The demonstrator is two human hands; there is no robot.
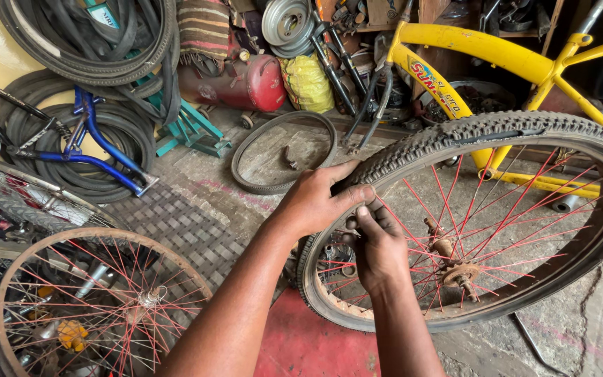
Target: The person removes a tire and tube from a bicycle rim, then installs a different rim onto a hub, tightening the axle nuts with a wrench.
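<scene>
A bicycle wheel with red spokes (pixel 497 216), a rusty hub (pixel 455 269) and a knobby black tyre (pixel 469 132) stands tilted in front of me. My left hand (pixel 315 202) grips the tyre at the wheel's upper left, thumb over the tread and fingers along the rim edge. My right hand (pixel 378 248) reaches in from below, its fingers pressed against the inside of the rim right under the left hand's fingers. What the fingertips pinch there is hidden.
A yellow bicycle frame (pixel 497 56) stands behind the wheel. A second red-spoked wheel (pixel 92 300) without a tyre lies at lower left. A loose tyre (pixel 284 150) lies on the concrete floor; a blue frame (pixel 85 150), piled tyres (pixel 92 42) and a red tank (pixel 246 84) crowd the back.
</scene>
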